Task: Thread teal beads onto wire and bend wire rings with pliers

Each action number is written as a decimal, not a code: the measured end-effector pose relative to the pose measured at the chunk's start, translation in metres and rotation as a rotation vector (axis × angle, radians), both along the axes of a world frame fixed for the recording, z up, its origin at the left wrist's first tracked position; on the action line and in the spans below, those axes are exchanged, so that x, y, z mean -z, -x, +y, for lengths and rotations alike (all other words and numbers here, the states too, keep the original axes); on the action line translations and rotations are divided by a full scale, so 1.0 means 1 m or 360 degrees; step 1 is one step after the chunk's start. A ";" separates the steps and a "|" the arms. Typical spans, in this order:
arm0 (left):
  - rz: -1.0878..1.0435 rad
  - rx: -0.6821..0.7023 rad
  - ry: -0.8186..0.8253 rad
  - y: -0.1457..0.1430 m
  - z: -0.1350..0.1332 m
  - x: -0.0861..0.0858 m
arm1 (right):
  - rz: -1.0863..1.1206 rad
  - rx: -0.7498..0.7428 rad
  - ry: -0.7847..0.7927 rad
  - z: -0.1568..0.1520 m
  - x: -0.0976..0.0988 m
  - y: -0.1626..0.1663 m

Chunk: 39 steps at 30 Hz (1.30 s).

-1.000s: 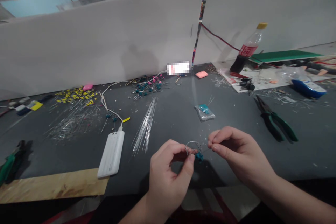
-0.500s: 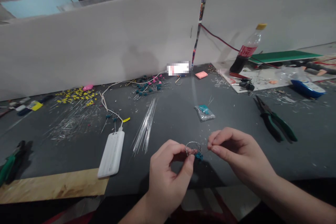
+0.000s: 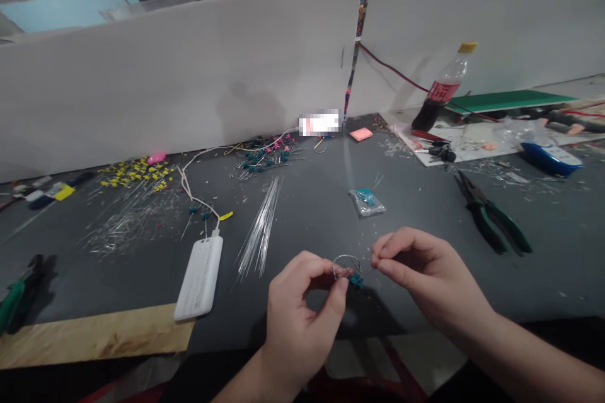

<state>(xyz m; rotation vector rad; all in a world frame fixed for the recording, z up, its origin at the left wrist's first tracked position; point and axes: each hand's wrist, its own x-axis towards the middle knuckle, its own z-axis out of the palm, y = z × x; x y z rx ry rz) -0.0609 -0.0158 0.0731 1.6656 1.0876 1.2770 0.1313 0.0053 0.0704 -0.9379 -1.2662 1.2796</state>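
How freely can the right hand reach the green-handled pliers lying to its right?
Probably yes, freely: the green-handled pliers lie on bare table right of the right hand, nothing between them. That hand is pinched, seemingly on the wire loop, so it must let go first.

Left hand [image 3: 297, 312]: upright, palm turned inward, thumb and forefinger pinched together. Right hand [image 3: 428, 277]: knuckles up, fingers curled, thumb and forefinger tips pinched, just beside left.

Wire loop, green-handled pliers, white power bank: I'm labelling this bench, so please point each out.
wire loop [image 3: 347, 257], head view, top of its arc
green-handled pliers [image 3: 508, 227], head view, on a green handle
white power bank [image 3: 199, 278], head view, middle of casing
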 end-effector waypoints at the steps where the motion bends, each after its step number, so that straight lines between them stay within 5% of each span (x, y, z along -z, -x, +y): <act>1: 0.0002 0.0000 -0.0014 0.000 0.001 0.000 | -0.0006 -0.0001 0.0003 0.000 0.000 0.000; 13: -0.0017 -0.0002 -0.0033 0.001 0.003 0.001 | 0.0044 -0.0042 0.0000 0.000 0.005 -0.001; 19: -0.0188 -0.0111 0.0371 0.005 0.019 0.012 | 0.0155 0.0418 0.0089 0.017 0.017 -0.010; 23: -0.0239 -0.0192 0.0684 0.010 0.042 0.028 | -0.0156 0.0542 0.0260 0.035 0.038 -0.025; 29: -0.0135 -0.0157 0.0843 0.019 0.077 0.056 | -0.0529 0.0385 0.0446 0.051 0.064 -0.043; 39: 0.0350 0.0030 0.0848 0.032 0.117 0.080 | -0.1467 0.0301 0.0084 0.063 0.075 -0.055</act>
